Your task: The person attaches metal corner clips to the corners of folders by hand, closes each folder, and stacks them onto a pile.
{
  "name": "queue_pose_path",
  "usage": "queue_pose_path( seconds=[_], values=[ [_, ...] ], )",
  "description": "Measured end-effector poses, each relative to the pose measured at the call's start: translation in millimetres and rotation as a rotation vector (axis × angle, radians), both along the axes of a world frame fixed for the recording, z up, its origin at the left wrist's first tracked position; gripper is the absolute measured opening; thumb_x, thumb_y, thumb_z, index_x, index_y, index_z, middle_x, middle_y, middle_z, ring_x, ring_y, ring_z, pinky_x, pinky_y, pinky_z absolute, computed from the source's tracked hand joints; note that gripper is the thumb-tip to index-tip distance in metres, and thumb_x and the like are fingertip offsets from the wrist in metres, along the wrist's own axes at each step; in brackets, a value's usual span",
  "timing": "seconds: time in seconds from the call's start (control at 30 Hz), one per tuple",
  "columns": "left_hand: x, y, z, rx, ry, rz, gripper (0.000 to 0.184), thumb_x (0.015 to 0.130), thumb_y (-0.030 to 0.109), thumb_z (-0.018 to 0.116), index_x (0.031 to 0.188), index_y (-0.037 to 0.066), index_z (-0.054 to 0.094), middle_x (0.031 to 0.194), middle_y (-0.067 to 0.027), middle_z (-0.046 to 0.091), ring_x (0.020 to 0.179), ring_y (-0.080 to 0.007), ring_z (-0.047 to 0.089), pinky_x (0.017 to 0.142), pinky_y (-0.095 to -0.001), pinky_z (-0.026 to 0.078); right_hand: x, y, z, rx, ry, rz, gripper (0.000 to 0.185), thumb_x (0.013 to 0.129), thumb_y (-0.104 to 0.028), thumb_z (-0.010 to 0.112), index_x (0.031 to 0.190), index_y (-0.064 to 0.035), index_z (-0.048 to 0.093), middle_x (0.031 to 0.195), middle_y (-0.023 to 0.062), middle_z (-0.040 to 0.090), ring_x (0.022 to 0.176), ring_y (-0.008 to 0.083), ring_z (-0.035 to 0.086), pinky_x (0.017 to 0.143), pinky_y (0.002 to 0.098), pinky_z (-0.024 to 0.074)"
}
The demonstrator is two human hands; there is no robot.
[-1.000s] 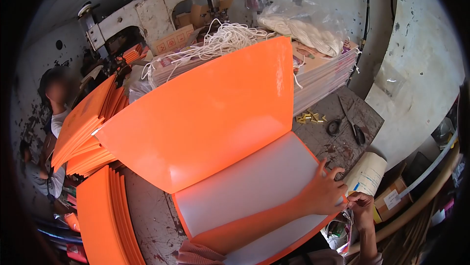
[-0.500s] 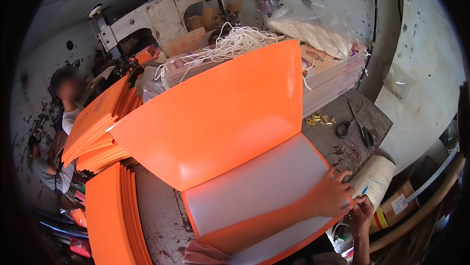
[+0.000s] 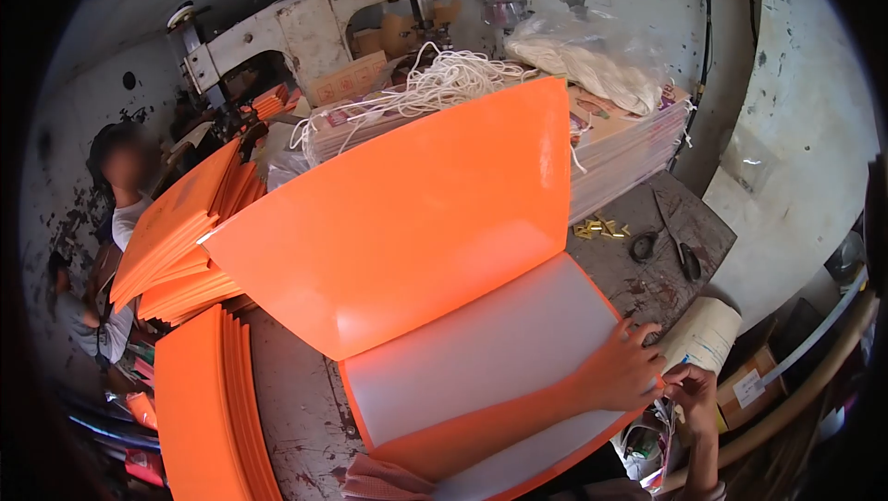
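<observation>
An orange folder (image 3: 407, 223) lies unfolded in front of me, its glossy cover raised and its pale grey inner side (image 3: 481, 334) facing up. My left forearm crosses that inner side. At the folder's right edge, my left hand (image 3: 622, 370) is closed on the border with bent fingers. Just beside it, my right hand (image 3: 696, 392) makes a pinch at the same edge; whatever sits between its fingertips is too small to make out. Small gold metal pieces (image 3: 601, 227) lie on the table beyond, near black-handled scissors (image 3: 668, 242).
Stacks of orange folders (image 3: 199, 399) stand at the left. Behind the cover are white cords (image 3: 453, 75) on a bundled stack (image 3: 634, 149). A paper roll (image 3: 705, 330) sits by the right hand. An old machine (image 3: 305, 24) stands behind; another person (image 3: 125, 196) is at far left.
My right hand has turned and shifted slightly right, still close to the folder's edge. My left hand keeps its place on the border. The whole view has shifted slightly.
</observation>
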State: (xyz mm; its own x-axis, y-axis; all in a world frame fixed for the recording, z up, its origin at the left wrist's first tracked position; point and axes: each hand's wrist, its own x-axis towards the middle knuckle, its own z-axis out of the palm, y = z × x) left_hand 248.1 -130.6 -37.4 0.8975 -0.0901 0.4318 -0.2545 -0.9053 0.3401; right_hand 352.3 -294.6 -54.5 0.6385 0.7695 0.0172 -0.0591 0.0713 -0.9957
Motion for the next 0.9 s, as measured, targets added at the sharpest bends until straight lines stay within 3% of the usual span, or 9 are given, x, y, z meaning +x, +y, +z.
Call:
queue_pose_path(
  seconds=[0.07,0.2,0.27,0.4,0.47,0.57,0.67,0.77,0.9],
  values=[
    [0.0,-0.5,-2.0,0.015,-0.014,0.001,0.031,0.076,0.035,0.055,0.083,0.005,0.057,0.085,-0.0079,0.057,0.115,-0.0308,0.037,0.09,-0.0531,0.029,9.9,0.1,-3.5,-0.01,-0.046,0.12,0.011,0.07,0.011,0.061,0.077,0.0027,0.06,0.08,0.0087,0.06,0.07,0.0127,0.058,0.065,0.0229,0.0464],
    [0.1,-0.3,-1.1,0.047,-0.032,0.017,0.034,0.076,0.035,0.055,0.084,0.003,0.058,0.084,-0.0074,0.057,0.114,-0.0305,0.037,0.09,-0.0512,0.029,-6.2,-5.2,-2.0,0.002,-0.027,0.023,0.011,0.07,0.011,0.061,0.078,0.0039,0.061,0.08,0.0091,0.06,0.071,0.0129,0.056,0.067,0.0233,0.0446],
    [1.3,-0.7,-0.3,0.033,-0.038,-0.015,0.034,0.075,0.034,0.056,0.085,0.002,0.058,0.084,-0.0072,0.057,0.114,-0.0296,0.037,0.09,-0.0499,0.03,3.8,-6.3,-1.0,-0.115,-0.18,0.042,0.011,0.07,0.011,0.062,0.079,0.0043,0.063,0.08,0.0077,0.06,0.073,0.0122,0.056,0.067,0.023,0.0436],
    [1.9,-0.2,1.6,0.06,-0.006,-0.007,0.03,0.074,0.034,0.058,0.082,0.004,0.057,0.083,-0.0066,0.057,0.114,-0.0277,0.038,0.091,-0.0496,0.029,-13.3,-6.7,-3.4,-0.046,-0.001,-0.042,0.012,0.073,0.01,0.06,0.082,0.0032,0.064,0.083,0.0077,0.06,0.078,0.0128,0.056,0.071,0.0231,0.0438],
    [2.1,0.8,1.1,0.052,-0.03,0.009,0.03,0.074,0.035,0.059,0.08,0.006,0.056,0.083,-0.0059,0.057,0.115,-0.0275,0.039,0.091,-0.0494,0.029,-8.0,-8.5,1.9,-0.107,-0.115,0.025,0.009,0.076,0.008,0.06,0.083,0.0034,0.063,0.087,0.0078,0.06,0.08,0.0128,0.056,0.073,0.0232,0.0442],
    [2.4,1.5,2.3,0.05,0.002,-0.002,0.029,0.075,0.035,0.06,0.08,0.007,0.055,0.083,-0.0052,0.057,0.116,-0.0268,0.039,0.092,-0.0496,0.028,-9.0,-4.9,-1.0,-0.092,-0.037,0.051,0.01,0.076,0.009,0.059,0.084,0.0029,0.063,0.085,0.0085,0.06,0.079,0.0138,0.058,0.072,0.0247,0.0462],
    [1.3,1.5,2.6,0.044,0.033,0.002,0.028,0.075,0.035,0.059,0.08,0.008,0.054,0.083,-0.0052,0.057,0.116,-0.0265,0.038,0.092,-0.0497,0.028,-21.6,-4.5,-3.7,0.07,0.111,-0.068,0.013,0.075,0.01,0.059,0.085,0.0027,0.062,0.081,0.0094,0.06,0.076,0.0159,0.06,0.071,0.0274,0.0488],
    [2.1,3.1,4.3,0.057,0.042,-0.006,0.028,0.076,0.035,0.058,0.08,0.008,0.054,0.084,-0.0051,0.057,0.117,-0.0263,0.038,0.092,-0.0496,0.028,-12.5,-4.4,-16.6,0.082,0.097,-0.006,0.01,0.077,0.009,0.059,0.085,0.005,0.06,0.083,0.011,0.059,0.073,0.0194,0.062,0.069,0.0298,0.0508],
    [1.0,3.3,7.2,0.087,0.081,-0.003,0.027,0.078,0.036,0.057,0.081,0.009,0.054,0.086,-0.0048,0.057,0.117,-0.026,0.038,0.092,-0.049,0.028,-4.3,-4.9,-9.4,0.031,0.181,0.103,0.01,0.076,0.008,0.06,0.085,0.0041,0.061,0.086,0.0106,0.059,0.076,0.0174,0.061,0.073,0.0297,0.0495]
  ],
)
